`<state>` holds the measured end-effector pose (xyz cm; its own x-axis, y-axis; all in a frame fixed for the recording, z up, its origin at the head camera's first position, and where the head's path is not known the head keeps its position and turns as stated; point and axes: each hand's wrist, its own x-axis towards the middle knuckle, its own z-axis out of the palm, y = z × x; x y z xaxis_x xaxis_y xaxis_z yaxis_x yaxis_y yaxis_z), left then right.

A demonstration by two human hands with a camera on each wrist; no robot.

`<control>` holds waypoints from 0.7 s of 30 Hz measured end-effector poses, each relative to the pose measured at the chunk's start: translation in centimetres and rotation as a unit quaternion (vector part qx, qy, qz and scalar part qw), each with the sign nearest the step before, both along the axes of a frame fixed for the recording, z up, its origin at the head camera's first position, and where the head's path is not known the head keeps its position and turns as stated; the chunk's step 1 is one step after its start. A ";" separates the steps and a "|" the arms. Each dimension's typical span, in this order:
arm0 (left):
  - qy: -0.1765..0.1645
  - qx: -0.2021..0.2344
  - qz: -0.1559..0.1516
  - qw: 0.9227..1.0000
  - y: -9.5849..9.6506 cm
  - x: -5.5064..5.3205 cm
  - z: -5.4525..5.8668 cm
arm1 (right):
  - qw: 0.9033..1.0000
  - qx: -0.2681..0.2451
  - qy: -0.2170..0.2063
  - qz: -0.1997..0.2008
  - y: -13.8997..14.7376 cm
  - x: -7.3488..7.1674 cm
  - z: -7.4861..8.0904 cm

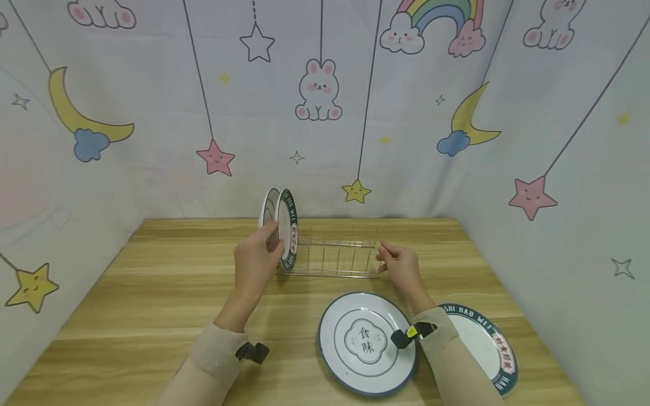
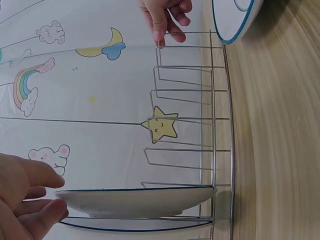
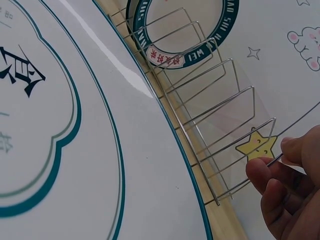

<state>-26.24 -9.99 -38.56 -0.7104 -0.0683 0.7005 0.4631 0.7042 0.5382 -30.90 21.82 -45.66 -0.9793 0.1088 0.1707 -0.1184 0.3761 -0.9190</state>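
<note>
Grasping the rim of a lettered plate [image 1: 288,234] with the fingers of the left hand [image 1: 256,256], at the 9 o'clock end of a wire rack [image 1: 330,276]. Held upright there: round, glossy white at the centre, banded in dark green with pale lettering and a pinkish patch of red characters, with the lettered face toward 3 o'clock. Pinching a wire at the 3 o'clock end of the rack, thin, silvery and ribbed with upright loops, with the fingers of the right hand [image 1: 403,268]. Just beside the lettered plate, toward 9 o'clock, also upright in the rack: one white plate [image 1: 271,206], partly hidden. Lying flat on the wood-grain surface [image 1: 167,316], at 5 o'clock from the rack: one blue-rimmed plate [image 1: 368,344], shiny white, with a lobed outline around dark characters. Lying flat at 4 o'clock from the rack, partly behind the right sleeve [image 1: 454,366]: one green-banded plate [image 1: 477,341], lettered likewise. Counted in all: four plates, two upright and two flat; one rack; two hands; two black wrist devices [image 1: 252,353], one per sleeve. Behind, toward 12 o'clock: one pale backdrop [image 1: 406,101] printed with two yellow moons, one rainbow, stars and rabbits
</note>
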 end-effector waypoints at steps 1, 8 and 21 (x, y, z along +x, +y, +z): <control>0.000 0.003 -0.003 1.000 0.0 0.2 0.0 | 1.000 0.000 0.000 0.002 0.0 0.0 0.0; 0.017 0.013 -0.008 1.000 -0.3 1.3 0.5 | 1.000 -0.001 -0.002 0.002 -0.1 0.1 0.1; -0.096 0.110 -0.154 0.977 -0.3 2.5 -0.1 | 1.000 0.005 -0.008 -0.009 -0.3 0.1 0.1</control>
<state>-23.77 -10.26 -38.67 -0.8380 0.0352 0.5445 0.5101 0.4046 0.7590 -30.78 21.55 -45.53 -0.9798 0.1256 0.1558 -0.0962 0.3867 -0.9172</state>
